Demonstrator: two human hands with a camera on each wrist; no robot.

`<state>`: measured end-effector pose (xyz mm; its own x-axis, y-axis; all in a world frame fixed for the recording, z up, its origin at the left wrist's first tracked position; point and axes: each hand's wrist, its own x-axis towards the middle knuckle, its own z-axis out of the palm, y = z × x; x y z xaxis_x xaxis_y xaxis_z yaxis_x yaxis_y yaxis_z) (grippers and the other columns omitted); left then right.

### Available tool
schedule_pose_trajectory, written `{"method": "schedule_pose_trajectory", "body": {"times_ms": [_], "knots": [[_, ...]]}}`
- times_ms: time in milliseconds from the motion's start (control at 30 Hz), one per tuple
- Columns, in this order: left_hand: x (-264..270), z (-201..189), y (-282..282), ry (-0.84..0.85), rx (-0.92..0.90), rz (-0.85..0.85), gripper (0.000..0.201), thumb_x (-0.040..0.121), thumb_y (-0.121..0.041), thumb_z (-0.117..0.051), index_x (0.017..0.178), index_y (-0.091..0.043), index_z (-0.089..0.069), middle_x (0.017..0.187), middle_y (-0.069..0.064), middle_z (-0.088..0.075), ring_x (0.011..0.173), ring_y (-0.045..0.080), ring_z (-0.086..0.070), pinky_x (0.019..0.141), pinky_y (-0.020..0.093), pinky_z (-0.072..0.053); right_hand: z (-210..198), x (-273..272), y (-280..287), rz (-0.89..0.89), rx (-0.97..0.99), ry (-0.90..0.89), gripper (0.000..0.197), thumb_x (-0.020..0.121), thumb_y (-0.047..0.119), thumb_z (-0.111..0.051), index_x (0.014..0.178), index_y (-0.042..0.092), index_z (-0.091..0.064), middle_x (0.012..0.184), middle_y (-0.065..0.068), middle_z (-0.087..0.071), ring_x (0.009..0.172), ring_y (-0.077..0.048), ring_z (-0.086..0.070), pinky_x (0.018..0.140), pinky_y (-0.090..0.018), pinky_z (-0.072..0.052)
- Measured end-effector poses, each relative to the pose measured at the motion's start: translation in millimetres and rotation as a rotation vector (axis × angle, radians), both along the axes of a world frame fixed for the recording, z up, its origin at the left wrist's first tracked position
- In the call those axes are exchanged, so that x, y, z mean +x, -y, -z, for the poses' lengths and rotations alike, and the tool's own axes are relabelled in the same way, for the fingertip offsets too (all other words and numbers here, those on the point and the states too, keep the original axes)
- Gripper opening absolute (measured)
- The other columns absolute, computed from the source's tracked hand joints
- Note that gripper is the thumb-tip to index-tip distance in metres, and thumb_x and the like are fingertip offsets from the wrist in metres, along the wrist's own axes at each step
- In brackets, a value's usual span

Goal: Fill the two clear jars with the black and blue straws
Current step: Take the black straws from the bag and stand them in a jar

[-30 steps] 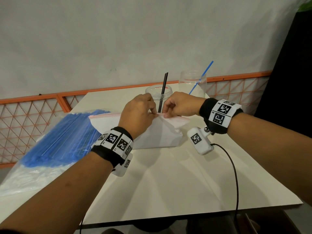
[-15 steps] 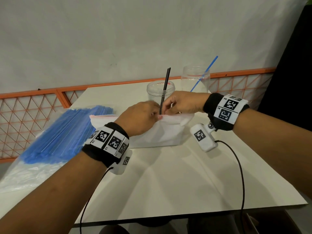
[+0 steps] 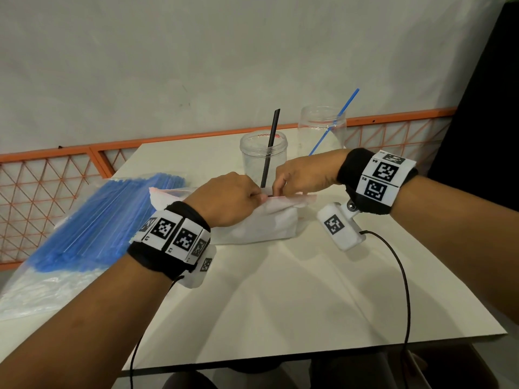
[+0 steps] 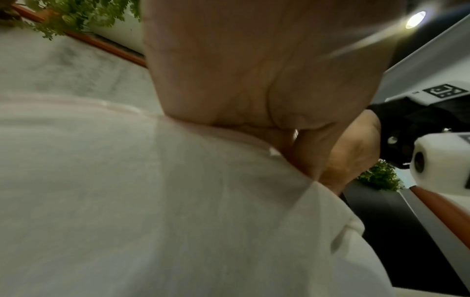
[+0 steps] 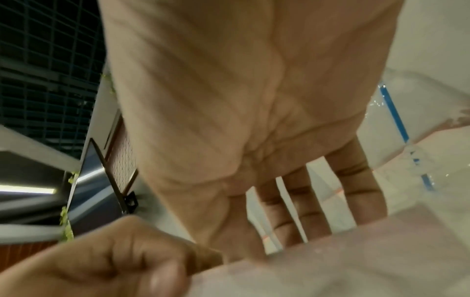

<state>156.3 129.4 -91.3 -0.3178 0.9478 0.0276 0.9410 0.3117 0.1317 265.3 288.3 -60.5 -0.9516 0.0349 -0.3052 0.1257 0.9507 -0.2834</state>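
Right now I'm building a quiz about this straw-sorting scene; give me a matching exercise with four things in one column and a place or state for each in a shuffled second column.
Things:
1. black straw
2. single blue straw
3. bag of blue straws
4. white zip bag

Places or states:
A. lying at the table's left edge
B. standing in the nearer clear jar
C. pinched at its top edge by the left hand and right hand
D. leaning in the farther clear jar

Pairs: 1-B, 2-D, 3-A, 4-C

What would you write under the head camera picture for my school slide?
Both hands, left hand and right hand, pinch the white bag top, before two jars holding one straw each.
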Motion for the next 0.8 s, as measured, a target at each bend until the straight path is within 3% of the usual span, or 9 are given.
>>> {"method": "schedule_pose_trajectory", "body": {"times_ms": [67,133,200,267,333,433,567,700,800], "knots": [[-2,1,-1,0.055,0.004,-0.031,0.043,0.104,-0.034,-0.039,0.082,-0.008,-0.065,0.066,0.0,-0.054,0.073,0.026,-0.056,0.069,0.037,-0.043,3,0,5,0.023,0.138,0.014,0.026,0.099,0.01,-0.042,0.111,0.003,-0.064,0.102,-0.004,-0.064,0.096,-0.02,-0.056,0.085,-0.034,-0.045],[-3,0,-3,0.053,-0.023,-0.034,0.035,0.104,-0.028,-0.04,0.092,-0.01,-0.068,0.078,0.003,-0.062,0.082,0.028,-0.059,0.076,0.04,-0.047,9,-1,3,0.054,0.243,-0.079,0.033,0.101,0.021,-0.04,0.117,0.007,-0.065,0.116,-0.008,-0.065,0.107,-0.027,-0.057,0.092,-0.039,-0.046],[-3,-1,-5,0.015,-0.04,-0.038,0.026,0.096,-0.012,-0.047,0.105,-0.019,-0.071,0.106,0.004,-0.07,0.098,0.027,-0.061,0.087,0.041,-0.049,12,-3,-1,0.153,0.238,-0.217,0.028,0.096,0.022,-0.049,0.102,0.009,-0.073,0.108,-0.009,-0.07,0.098,-0.026,-0.062,0.087,-0.036,-0.05],[-2,-1,-10,-0.035,-0.018,-0.05,0.034,0.089,-0.008,-0.054,0.112,-0.027,-0.07,0.118,0.0,-0.068,0.104,0.024,-0.061,0.086,0.035,-0.049,20,-6,-4,0.244,0.176,-0.316,0.021,0.089,0.013,-0.058,0.101,0.014,-0.075,0.107,-0.005,-0.072,0.094,-0.021,-0.064,0.081,-0.028,-0.048],[0,1,-17,-0.082,0.009,-0.042,0.03,0.086,-0.023,-0.066,0.116,-0.028,-0.069,0.119,-0.004,-0.066,0.104,0.02,-0.06,0.08,0.029,-0.044,26,-8,-4,0.269,0.134,-0.317,0.032,0.083,0.006,-0.063,0.112,0.015,-0.073,0.112,-0.003,-0.07,0.101,-0.019,-0.062,0.08,-0.024,-0.044],[4,7,-27,-0.124,0.02,-0.006,0.043,0.078,-0.037,-0.075,0.119,-0.024,-0.068,0.116,-0.005,-0.062,0.104,0.02,-0.059,0.078,0.028,-0.042,26,-8,-1,0.272,0.083,-0.278,0.048,0.077,0.009,-0.071,0.124,0.016,-0.065,0.12,-0.001,-0.063,0.107,-0.017,-0.056,0.079,-0.024,-0.041],[9,15,-33,-0.122,0.177,0.063,0.038,0.08,-0.037,-0.072,0.115,-0.021,-0.07,0.119,-0.004,-0.065,0.101,0.022,-0.063,0.081,0.031,-0.049,21,0,-1,0.281,-0.043,-0.249,0.051,0.07,0.003,-0.072,0.12,0.01,-0.062,0.116,-0.013,-0.059,0.105,-0.031,-0.057,0.087,-0.042,-0.051],[7,21,-40,-0.084,0.042,-0.038,0.046,0.084,-0.039,-0.068,0.126,-0.021,-0.062,0.122,0.0,-0.064,0.105,0.022,-0.062,0.083,0.03,-0.047,19,4,-2,0.279,-0.104,-0.235,0.07,0.072,-0.001,-0.067,0.138,0.019,-0.051,0.12,0.0,-0.05,0.108,-0.019,-0.051,0.087,-0.031,-0.048],[3,22,-43,-0.1,-0.01,-0.079,0.034,0.082,-0.033,-0.067,0.115,-0.025,-0.066,0.106,0.001,-0.068,0.086,0.02,-0.059,0.072,0.028,-0.044,17,6,-4,0.282,-0.067,-0.247,0.055,0.075,0.0,-0.065,0.125,0.022,-0.062,0.118,0.001,-0.052,0.106,-0.018,-0.051,0.082,-0.025,-0.044]]}}
